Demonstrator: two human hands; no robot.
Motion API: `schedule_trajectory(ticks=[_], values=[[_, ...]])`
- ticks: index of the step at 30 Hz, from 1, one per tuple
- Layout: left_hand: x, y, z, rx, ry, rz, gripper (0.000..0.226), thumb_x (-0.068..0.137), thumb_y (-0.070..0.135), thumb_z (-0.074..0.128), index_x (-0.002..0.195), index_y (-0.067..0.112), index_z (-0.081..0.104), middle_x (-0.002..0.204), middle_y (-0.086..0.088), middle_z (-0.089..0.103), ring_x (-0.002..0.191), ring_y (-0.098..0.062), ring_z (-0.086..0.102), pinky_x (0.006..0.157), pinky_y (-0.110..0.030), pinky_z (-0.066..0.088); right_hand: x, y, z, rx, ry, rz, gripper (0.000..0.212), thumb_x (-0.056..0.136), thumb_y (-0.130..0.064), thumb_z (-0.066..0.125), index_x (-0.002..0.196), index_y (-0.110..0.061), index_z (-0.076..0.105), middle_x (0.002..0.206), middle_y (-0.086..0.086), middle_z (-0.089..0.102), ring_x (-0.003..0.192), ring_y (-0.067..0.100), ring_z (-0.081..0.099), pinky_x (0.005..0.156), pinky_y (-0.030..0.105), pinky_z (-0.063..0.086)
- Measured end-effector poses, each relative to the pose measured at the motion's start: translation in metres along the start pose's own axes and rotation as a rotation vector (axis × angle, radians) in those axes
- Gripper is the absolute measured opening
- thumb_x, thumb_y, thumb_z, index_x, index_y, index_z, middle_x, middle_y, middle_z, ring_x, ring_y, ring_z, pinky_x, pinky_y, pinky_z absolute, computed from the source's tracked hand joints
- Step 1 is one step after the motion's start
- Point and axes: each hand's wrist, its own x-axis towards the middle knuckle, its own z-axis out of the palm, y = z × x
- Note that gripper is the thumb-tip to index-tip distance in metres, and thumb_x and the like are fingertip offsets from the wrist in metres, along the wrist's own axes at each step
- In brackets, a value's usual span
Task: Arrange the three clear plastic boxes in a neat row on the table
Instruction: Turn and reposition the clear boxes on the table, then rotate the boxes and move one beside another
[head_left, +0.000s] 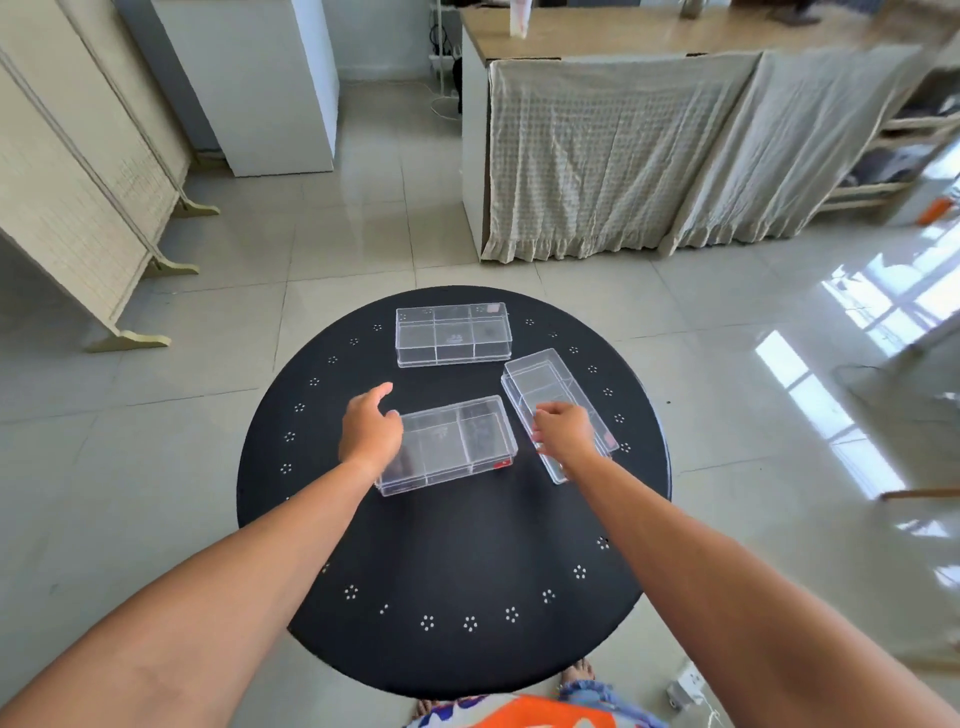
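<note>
Three clear plastic boxes lie on a round black table (452, 545). The far box (453, 333) sits straight near the table's back edge. The near box (457, 441) lies slightly tilted in the middle. My left hand (370, 428) rests at its left end, thumb and fingers spread over the corner. The right box (545, 384) lies turned at an angle to the other two. My right hand (563, 434) is curled on its near part, fingers closed over its left long wall.
The table stands on a shiny tiled floor. A folding screen (78, 208) stands at the left, a white cabinet (270, 83) behind it. A cloth-draped counter (649, 156) fills the back right. My feet and a small white object lie by the table's near edge.
</note>
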Motion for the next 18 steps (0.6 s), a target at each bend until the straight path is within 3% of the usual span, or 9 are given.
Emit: schedule_trajectory(ticks=[3,5,8,11,13,18], values=[[0.008,0.019,0.011,0.071,-0.126,0.122,0.049,0.092,0.015,0.045,0.137,0.032,0.054,0.148,-0.003,0.046,0.121,-0.023,0.057,0.096,-0.038,0.049,-0.018,0.001,-0.023,0.008,0.139,-0.046,0.031,0.086,-0.016,0.052,0.108,-0.012,0.073,0.076,-0.001,0.068,0.07,0.018,0.063,0.067,0.028,0.05],[0.014,0.031,0.022,0.102,-0.213,0.178,0.046,0.092,0.02,0.048,0.137,0.033,0.054,0.147,-0.003,0.049,0.123,-0.021,0.056,0.094,-0.032,0.045,-0.027,0.008,-0.037,-0.103,0.239,-0.089,0.035,0.086,-0.025,0.056,0.117,-0.02,0.07,0.098,0.0,0.072,0.094,0.021,0.067,0.083,0.03,0.05],[0.023,0.049,0.045,0.134,-0.333,0.217,0.048,0.09,0.028,0.057,0.138,0.03,0.053,0.147,-0.004,0.051,0.125,-0.021,0.056,0.093,-0.029,0.04,-0.032,0.028,-0.052,-0.285,0.346,-0.106,0.063,0.079,-0.045,0.068,0.137,-0.024,0.053,0.131,0.009,0.054,0.127,0.027,0.047,0.104,0.038,0.039],[0.03,0.065,0.066,0.151,-0.429,0.2,0.062,0.086,0.033,0.065,0.145,0.023,0.047,0.151,-0.008,0.046,0.135,-0.024,0.049,0.105,-0.035,0.04,-0.03,0.047,-0.059,-0.455,0.249,-0.051,0.113,0.066,-0.065,0.076,0.156,-0.027,0.02,0.153,0.014,0.031,0.142,0.033,0.031,0.116,0.045,0.026],[0.035,0.076,0.077,0.169,-0.472,0.163,0.07,0.086,0.033,0.066,0.149,0.02,0.04,0.155,-0.01,0.041,0.137,-0.028,0.047,0.11,-0.039,0.039,-0.025,0.059,-0.061,-0.479,0.142,-0.021,0.133,0.059,-0.069,0.079,0.159,-0.03,0.001,0.163,0.014,0.014,0.149,0.034,0.02,0.119,0.048,0.022],[0.044,0.091,0.099,0.193,-0.522,0.065,0.075,0.085,0.023,0.061,0.153,0.022,0.029,0.153,-0.012,0.043,0.129,-0.033,0.054,0.103,-0.037,0.045,-0.016,0.076,-0.053,-0.414,0.031,-0.034,0.138,0.058,-0.062,0.084,0.157,-0.037,-0.009,0.167,0.006,-0.005,0.154,0.029,0.008,0.118,0.05,0.026]])
